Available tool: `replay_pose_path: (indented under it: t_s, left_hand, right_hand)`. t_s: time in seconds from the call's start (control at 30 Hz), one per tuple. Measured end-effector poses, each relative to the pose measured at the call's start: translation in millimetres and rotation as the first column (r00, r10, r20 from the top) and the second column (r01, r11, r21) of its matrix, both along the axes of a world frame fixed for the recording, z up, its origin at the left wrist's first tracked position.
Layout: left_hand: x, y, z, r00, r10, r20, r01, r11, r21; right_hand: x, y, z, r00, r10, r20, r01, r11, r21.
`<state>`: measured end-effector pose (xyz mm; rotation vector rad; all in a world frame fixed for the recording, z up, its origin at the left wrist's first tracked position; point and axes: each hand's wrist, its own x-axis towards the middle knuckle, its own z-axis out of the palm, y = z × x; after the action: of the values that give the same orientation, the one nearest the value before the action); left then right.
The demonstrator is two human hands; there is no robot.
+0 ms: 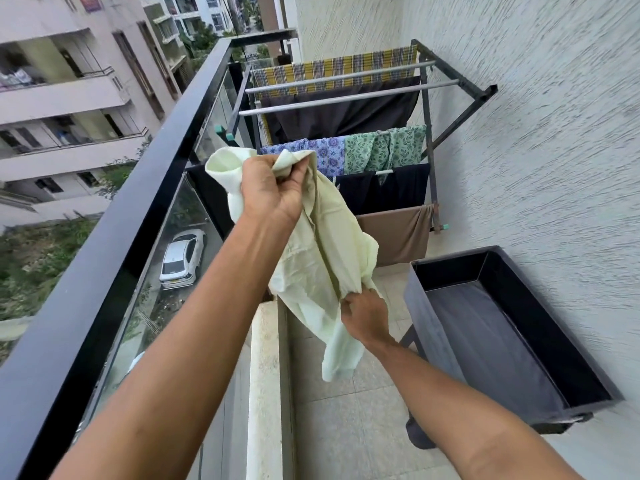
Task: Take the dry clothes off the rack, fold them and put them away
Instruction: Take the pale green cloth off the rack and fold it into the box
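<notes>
Left hand (273, 192) grips the pale cloth (325, 244) at the top, right hand (363, 318) pinches its lower edge. It's off the rack (332, 100), held in the air, unfolded. Rack's mostly full, bin (426, 306) nearly bare — early days, I'd say.

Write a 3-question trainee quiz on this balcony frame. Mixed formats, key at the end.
1. True or false: the pale yellow garment hangs on the drying rack.
2. Which hand grips the garment higher up? A) left hand B) right hand C) neither holds it
3. Fill in: the cloth on the rack's lowest rail, nearest the dark bin, is ___ in colour.

Key: 1 false, both hands hold it clear of the rack; 2 A; 3 brown.
</notes>
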<state>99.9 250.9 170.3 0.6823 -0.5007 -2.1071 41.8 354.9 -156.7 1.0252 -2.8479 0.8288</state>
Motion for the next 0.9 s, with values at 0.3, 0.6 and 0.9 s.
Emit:
replay_pose_path:
  t_s: [0.3,0.6,0.9]
  left_hand:
    - [3.6,-2.2,14.5,0.996,-0.036,-0.081,0.035,0.999,-0.014]
    - [10.0,-20.2,34.9,0.991,0.007,-0.135,-0.012,0.999,-0.04]
    - [39.3,-87.2,17.3,0.994,0.113,-0.01,-0.113,0.991,-0.072]
  right_hand:
    - [21.1,-4.6,-2.8,0.995,0.098,0.002,-0.097,0.988,-0.121]
    - [13.1,-58.0,8.7,0.991,0.078,0.107,-0.058,0.982,-0.18]
    - [-7.8,-25.7,14.5,0.95,0.029,0.309,0.155,0.818,-0.554]
